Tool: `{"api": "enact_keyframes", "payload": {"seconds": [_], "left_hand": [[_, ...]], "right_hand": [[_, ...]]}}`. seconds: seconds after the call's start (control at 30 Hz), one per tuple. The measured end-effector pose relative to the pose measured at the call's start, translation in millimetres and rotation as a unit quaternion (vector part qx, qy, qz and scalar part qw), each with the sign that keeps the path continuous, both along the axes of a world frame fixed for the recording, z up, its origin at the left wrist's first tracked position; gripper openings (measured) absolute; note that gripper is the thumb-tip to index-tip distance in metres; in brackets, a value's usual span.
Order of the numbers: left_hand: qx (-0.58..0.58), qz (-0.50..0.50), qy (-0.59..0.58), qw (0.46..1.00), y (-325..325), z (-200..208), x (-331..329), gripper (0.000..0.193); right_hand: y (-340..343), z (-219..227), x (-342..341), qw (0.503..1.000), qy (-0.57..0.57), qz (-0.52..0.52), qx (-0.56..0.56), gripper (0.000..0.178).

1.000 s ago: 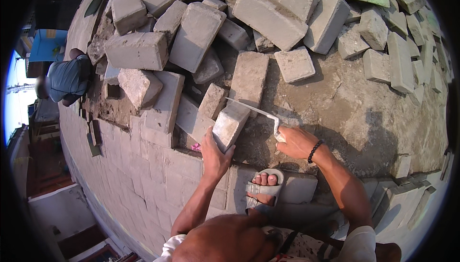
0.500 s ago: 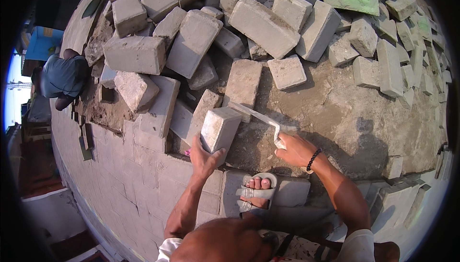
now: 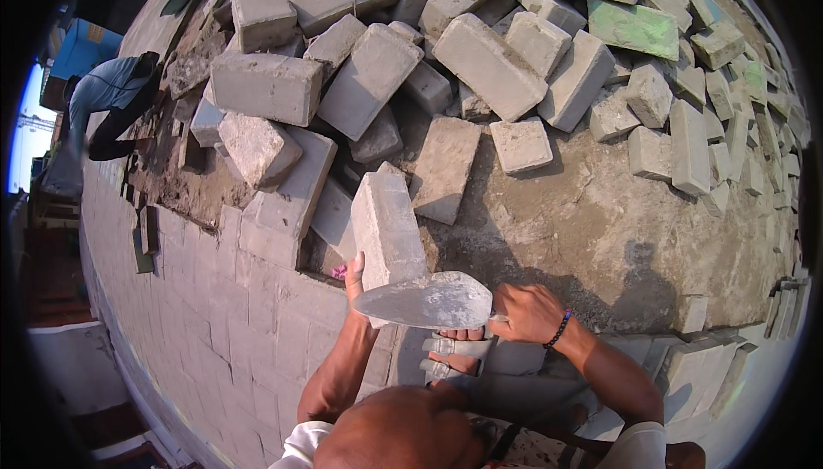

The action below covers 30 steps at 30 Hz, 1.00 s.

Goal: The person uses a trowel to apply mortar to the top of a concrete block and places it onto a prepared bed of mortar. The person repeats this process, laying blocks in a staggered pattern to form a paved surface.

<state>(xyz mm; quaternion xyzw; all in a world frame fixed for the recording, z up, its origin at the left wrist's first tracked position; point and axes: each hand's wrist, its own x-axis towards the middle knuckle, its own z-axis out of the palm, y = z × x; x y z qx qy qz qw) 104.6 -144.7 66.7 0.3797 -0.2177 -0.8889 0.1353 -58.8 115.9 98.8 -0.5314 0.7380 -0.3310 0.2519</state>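
My left hand (image 3: 354,285) grips a grey concrete paving block (image 3: 387,220) along its left side, holding it tilted with the far end raised. In my right hand (image 3: 529,314) is the handle of a trowel (image 3: 429,300); the fingers close around it. The trowel's broad, pointed blade lies across the near end of the block, its tip toward my left wrist. Part of the block and the fingers beneath it are hidden. Just past the blade, my sandalled foot (image 3: 459,351) rests on the edge of the paving.
A heap of loose blocks (image 3: 489,66) fills the far side, one painted green (image 3: 633,28). Bare sandy ground (image 3: 549,229) lies right of centre. Laid paving (image 3: 223,315) spreads left. Another person (image 3: 111,100) bends over at the far left. Stacked blocks (image 3: 703,370) stand at the right.
The trowel has swung from pointing away over the ground to lying across the block. My left hand has turned and tilted the block. The person at far left has shifted posture.
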Motion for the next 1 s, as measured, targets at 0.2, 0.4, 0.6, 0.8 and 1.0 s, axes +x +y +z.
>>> {"api": "enact_keyframes", "payload": {"seconds": [0.2,0.4,0.6,0.8,1.0], "left_hand": [[-0.033,-0.047,-0.041,0.998,7.4,13.8,1.8,0.071],[-0.242,-0.163,-0.086,0.953,15.8,33.0,-29.6,0.081],[-0.524,-0.355,-0.076,0.771,27.8,67.9,-65.6,0.084],[-0.652,-0.588,0.008,0.478,105.2,132.3,-145.7,0.080],[-0.748,-0.600,0.272,0.082,242.4,190.4,-238.6,0.080]], "right_hand": [[-57.2,-5.7,-94.8,0.970,0.080,-0.119,0.195,0.032],[65.3,66.7,-157.8,0.935,0.144,-0.090,0.310,0.032],[287.7,188.5,-144.1,0.827,0.216,-0.257,0.450,0.031],[449.8,160.2,46.8,0.696,0.128,-0.688,0.161,0.025],[536.3,45.0,236.7,0.363,-0.013,-0.920,-0.150,0.013]]}}
